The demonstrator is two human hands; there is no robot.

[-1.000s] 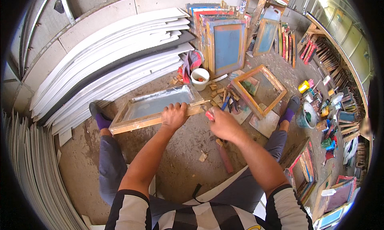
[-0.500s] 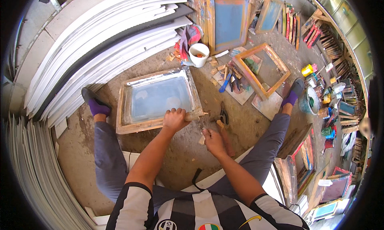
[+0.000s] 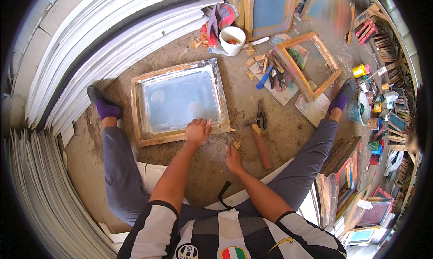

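Note:
A wooden-edged printing screen (image 3: 176,138) with a grey-blue mesh lies on the floor before me. My left hand (image 3: 197,132) grips its near rail close to the right corner, the thumb lying along the wood. Just right of that corner, my right hand (image 3: 233,159) is closed around a thin dark tool (image 3: 227,140), whose tip points up to the frame's corner. Its kind is mostly hidden by my fingers. Small pale wood chips (image 3: 236,144) lie beside it. To the right rest dark-handled pliers (image 3: 260,115) and a reddish stick-like handle (image 3: 262,150) with a pale wooden end.
An empty wooden frame (image 3: 283,49) leans over boards at the upper right, near blue-handled pliers (image 3: 265,76). Beyond stands a white bucket (image 3: 232,41). White sheets (image 3: 112,42) are stacked at the left. Paint pots (image 3: 359,71) and more frames crowd the right side.
My view has shifted a little. The left hand's thumb now lies extended along the rail. The right hand has moved slightly nearer to me and turned more upright, below the frame's corner.

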